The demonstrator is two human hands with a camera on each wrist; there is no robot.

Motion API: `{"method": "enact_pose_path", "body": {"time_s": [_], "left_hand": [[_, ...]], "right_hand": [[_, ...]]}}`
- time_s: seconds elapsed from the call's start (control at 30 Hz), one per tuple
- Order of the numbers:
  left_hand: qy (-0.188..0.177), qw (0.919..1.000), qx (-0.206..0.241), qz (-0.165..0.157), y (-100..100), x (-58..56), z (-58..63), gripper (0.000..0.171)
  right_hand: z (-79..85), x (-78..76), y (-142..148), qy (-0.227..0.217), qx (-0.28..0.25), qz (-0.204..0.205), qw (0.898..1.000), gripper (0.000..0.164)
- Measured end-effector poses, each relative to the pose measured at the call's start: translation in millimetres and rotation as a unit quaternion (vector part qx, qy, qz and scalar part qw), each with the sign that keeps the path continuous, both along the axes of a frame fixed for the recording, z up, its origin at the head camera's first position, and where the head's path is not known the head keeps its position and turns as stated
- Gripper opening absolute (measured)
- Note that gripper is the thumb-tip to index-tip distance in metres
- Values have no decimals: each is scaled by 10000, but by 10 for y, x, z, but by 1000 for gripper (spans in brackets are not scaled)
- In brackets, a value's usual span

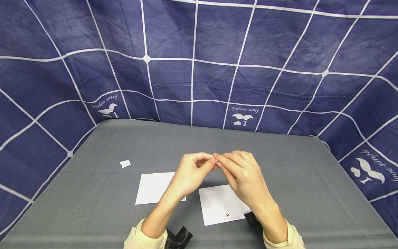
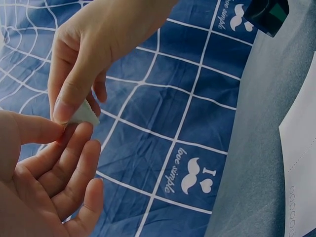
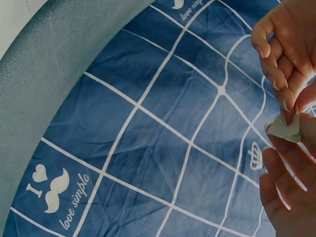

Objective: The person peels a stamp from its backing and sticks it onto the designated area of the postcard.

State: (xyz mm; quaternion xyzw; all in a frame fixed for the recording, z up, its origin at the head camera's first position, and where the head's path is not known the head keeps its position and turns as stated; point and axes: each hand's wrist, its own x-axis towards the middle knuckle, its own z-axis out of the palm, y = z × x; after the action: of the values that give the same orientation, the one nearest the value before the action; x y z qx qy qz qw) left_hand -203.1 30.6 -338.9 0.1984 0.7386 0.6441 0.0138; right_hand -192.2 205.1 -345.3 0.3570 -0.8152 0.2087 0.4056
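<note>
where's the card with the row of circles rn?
In the head view, the printed card lies on the grey table, right of the blank card, partly hidden by the right hand.

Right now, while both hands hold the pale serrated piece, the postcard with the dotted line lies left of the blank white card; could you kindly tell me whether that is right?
The side is wrong: in the head view, the postcard with the dotted line lies right of the blank white card. The left hand and right hand do hold the pale serrated piece.
</note>
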Motion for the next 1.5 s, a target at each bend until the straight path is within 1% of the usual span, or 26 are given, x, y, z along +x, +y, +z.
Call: {"method": "enact_pose_path", "body": {"time_s": [0.13, 0.33, 0.67, 0.87, 1.23, 1.5], "left_hand": [[6, 10000, -8, -23, 6, -2, -4, 17], [111, 9999, -54, 1, 19, -3, -8, 16], [204, 9998, -41, -23, 28, -2, -8, 16], [193, 9997, 152, -70, 36, 6, -21, 15], [343, 9992, 167, 69, 49, 2, -34, 16], [300, 9994, 80, 142, 46, -2, -36, 15]], "right_hand": [[0, 0, 1, -23, -8, 28, 10000, 35], [-1, 8, 3, -127, -69, 8, 9999, 35], [-5, 6, -3, -74, -293, 84, 9995, 32], [4, 2, -20, 22, -442, 104, 9990, 31], [-1, 5, -32, -48, -523, 60, 9986, 31], [-11, 6, -31, -149, -596, 54, 9981, 31]]}}
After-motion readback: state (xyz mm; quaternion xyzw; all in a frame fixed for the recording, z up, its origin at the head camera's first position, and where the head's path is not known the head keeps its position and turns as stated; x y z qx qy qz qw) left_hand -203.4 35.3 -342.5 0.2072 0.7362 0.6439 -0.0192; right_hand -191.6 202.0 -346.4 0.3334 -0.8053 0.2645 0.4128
